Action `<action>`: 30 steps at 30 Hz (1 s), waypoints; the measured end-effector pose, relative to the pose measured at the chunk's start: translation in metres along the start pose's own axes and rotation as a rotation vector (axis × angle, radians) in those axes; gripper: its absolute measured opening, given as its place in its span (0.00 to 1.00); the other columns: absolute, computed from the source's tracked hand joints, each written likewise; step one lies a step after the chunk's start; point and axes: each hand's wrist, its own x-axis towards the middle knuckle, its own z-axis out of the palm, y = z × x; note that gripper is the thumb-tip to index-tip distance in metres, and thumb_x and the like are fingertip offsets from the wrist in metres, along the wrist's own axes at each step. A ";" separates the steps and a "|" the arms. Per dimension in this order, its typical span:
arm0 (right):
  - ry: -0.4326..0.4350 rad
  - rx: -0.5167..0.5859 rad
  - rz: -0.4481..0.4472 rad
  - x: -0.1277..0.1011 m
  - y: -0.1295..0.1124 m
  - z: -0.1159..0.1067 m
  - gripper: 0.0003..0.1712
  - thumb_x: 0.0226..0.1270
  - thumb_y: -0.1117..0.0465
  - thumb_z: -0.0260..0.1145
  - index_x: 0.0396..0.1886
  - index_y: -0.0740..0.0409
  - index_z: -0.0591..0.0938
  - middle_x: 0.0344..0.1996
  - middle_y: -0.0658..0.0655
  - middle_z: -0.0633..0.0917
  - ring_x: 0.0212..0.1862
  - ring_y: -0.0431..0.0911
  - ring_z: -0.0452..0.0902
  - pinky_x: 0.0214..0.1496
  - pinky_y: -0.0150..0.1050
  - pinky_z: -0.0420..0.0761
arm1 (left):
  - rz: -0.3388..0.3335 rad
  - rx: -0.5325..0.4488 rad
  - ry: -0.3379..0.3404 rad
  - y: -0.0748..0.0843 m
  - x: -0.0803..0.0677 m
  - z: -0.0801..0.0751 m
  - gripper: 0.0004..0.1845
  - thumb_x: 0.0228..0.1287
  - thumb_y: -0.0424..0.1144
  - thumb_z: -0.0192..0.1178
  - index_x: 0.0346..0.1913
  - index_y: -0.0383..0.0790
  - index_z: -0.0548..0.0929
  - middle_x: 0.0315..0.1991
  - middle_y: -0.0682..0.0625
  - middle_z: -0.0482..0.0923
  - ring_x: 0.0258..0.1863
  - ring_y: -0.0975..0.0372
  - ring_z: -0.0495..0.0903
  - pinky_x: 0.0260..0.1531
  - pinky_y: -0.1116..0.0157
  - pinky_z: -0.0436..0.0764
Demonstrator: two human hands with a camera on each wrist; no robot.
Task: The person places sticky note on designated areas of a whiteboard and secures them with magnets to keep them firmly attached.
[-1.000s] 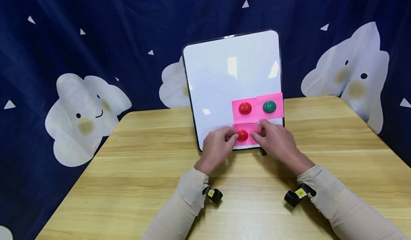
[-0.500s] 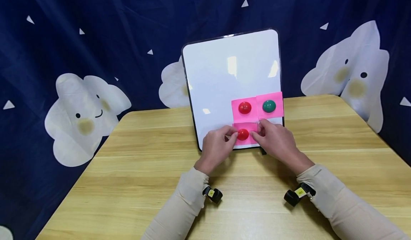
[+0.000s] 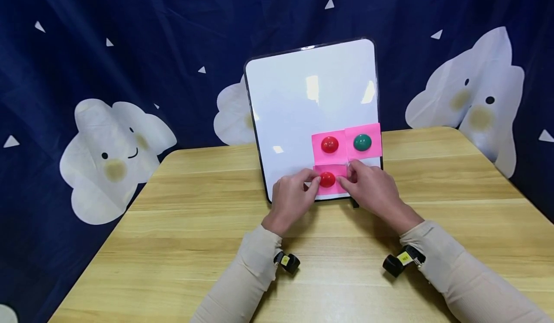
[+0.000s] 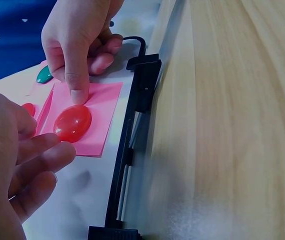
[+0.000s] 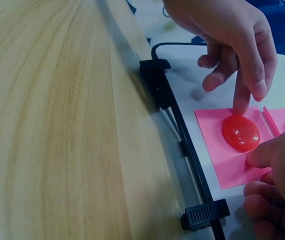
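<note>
In the head view, a tilted whiteboard point(image 3: 285, 106) bears a lower pink sticky note point(image 4: 105, 105) with a glossy red round magnet point(image 3: 327, 179) on it. On the magnet's left side rests a fingertip of my left hand point(image 3: 291, 198), its other fingers loosely bent. My right hand point(image 3: 374, 188) touches the magnet's right edge with the thumb, while its index finger lies near the note's upper right corner. The right wrist view has the magnet point(image 5: 240, 133) flat on the note, between the two hands. The right hand's remaining fingers curl under without visibly holding anything.
Two more pink notes sit just above, one with a red magnet point(image 3: 330, 144), the other with a green magnet point(image 3: 362, 142). Black clips point(image 4: 145, 80) support the board's lower edge on the wooden table point(image 3: 207, 246). A dark blue curtain point(image 3: 173, 34) hangs behind.
The lower red magnet appears very slightly higher between the fingertips. Both hands stay in nearly the same place; the whole head view has shifted a little.
</note>
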 end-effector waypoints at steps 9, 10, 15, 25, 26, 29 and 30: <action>-0.004 0.004 0.004 0.001 -0.001 -0.001 0.14 0.63 0.56 0.74 0.31 0.55 0.76 0.17 0.50 0.76 0.20 0.45 0.69 0.23 0.40 0.68 | -0.008 -0.004 -0.004 -0.001 0.000 -0.002 0.06 0.67 0.39 0.66 0.41 0.42 0.89 0.32 0.53 0.87 0.25 0.69 0.81 0.24 0.75 0.74; -0.003 0.005 0.005 0.000 -0.001 -0.002 0.14 0.63 0.56 0.73 0.30 0.55 0.75 0.17 0.50 0.76 0.20 0.45 0.69 0.23 0.40 0.67 | -0.009 -0.007 -0.006 -0.002 0.000 -0.002 0.06 0.67 0.39 0.66 0.42 0.42 0.89 0.32 0.53 0.87 0.25 0.69 0.80 0.25 0.75 0.74; 0.017 0.005 0.006 -0.001 -0.003 -0.005 0.13 0.68 0.55 0.68 0.28 0.54 0.76 0.14 0.50 0.73 0.20 0.46 0.68 0.24 0.41 0.67 | -0.018 -0.020 -0.014 -0.005 -0.001 -0.004 0.06 0.68 0.39 0.66 0.41 0.42 0.89 0.32 0.54 0.86 0.27 0.70 0.79 0.29 0.75 0.76; 0.059 0.024 0.002 -0.002 0.000 -0.005 0.14 0.69 0.57 0.65 0.23 0.53 0.75 0.13 0.49 0.72 0.20 0.46 0.68 0.24 0.41 0.66 | -0.036 0.003 -0.004 -0.014 -0.006 -0.013 0.05 0.68 0.39 0.64 0.38 0.44 0.89 0.31 0.56 0.86 0.27 0.69 0.80 0.28 0.72 0.77; 0.061 0.023 0.003 -0.002 0.000 -0.005 0.14 0.69 0.57 0.64 0.23 0.53 0.75 0.13 0.49 0.72 0.20 0.46 0.68 0.24 0.41 0.66 | -0.040 0.003 -0.005 -0.014 -0.007 -0.014 0.05 0.68 0.39 0.64 0.38 0.44 0.89 0.30 0.56 0.85 0.27 0.69 0.80 0.28 0.72 0.77; 0.064 0.025 0.007 -0.003 0.001 -0.005 0.14 0.69 0.57 0.64 0.23 0.53 0.76 0.13 0.49 0.72 0.20 0.46 0.68 0.25 0.41 0.66 | -0.044 0.002 -0.007 -0.018 -0.009 -0.016 0.05 0.69 0.39 0.63 0.37 0.45 0.88 0.30 0.57 0.85 0.27 0.70 0.79 0.28 0.71 0.77; 0.064 0.025 0.007 -0.003 0.001 -0.006 0.14 0.69 0.57 0.65 0.23 0.53 0.76 0.13 0.49 0.72 0.20 0.46 0.68 0.25 0.41 0.66 | -0.045 0.004 -0.007 -0.019 -0.009 -0.017 0.05 0.69 0.39 0.63 0.37 0.45 0.88 0.29 0.57 0.85 0.27 0.70 0.79 0.28 0.71 0.77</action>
